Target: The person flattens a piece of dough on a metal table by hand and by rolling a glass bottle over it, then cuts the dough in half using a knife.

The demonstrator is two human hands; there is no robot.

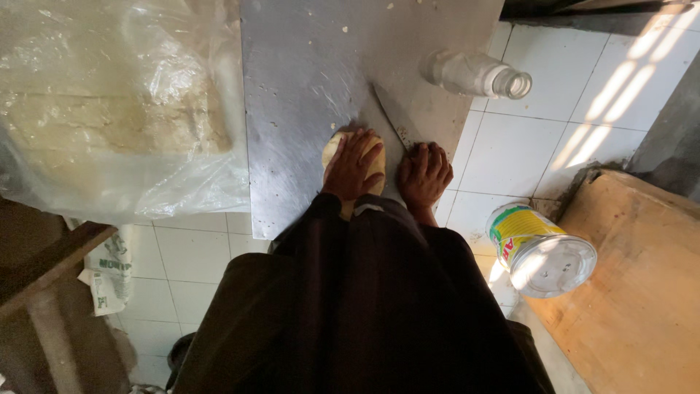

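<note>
While the left hand (353,165) lay palm-down with fingers spread over a pale yellow lump of dough (343,149), pressing rather than gripping it, the right hand (424,174) rested flat just beside it on the steel worktop (306,66), fingers together and holding nothing. The dough sat directly under the left palm, near the front edge of the metal sheet, so that hand was plainly the nearer of the two; only the lump's far and left margins showed past the fingers, and its long axis could not be told. Just beyond the right hand's fingertips lay a knife (390,117), its blade running diagonally away and to the left, close to the dough but apart from it. Farther off to the right, a clear plastic bottle (477,74) lay on its side near the worktop's edge. To the left, well apart from both hands, a large clear plastic bag (117,109) covered a big pale block. Below the worktop's right corner, on the white tiled floor (525,146), stood a yellow-and-green tin with a clear lid (539,249), beside a wooden board (634,292). Nothing stood between either hand and the dough.
</note>
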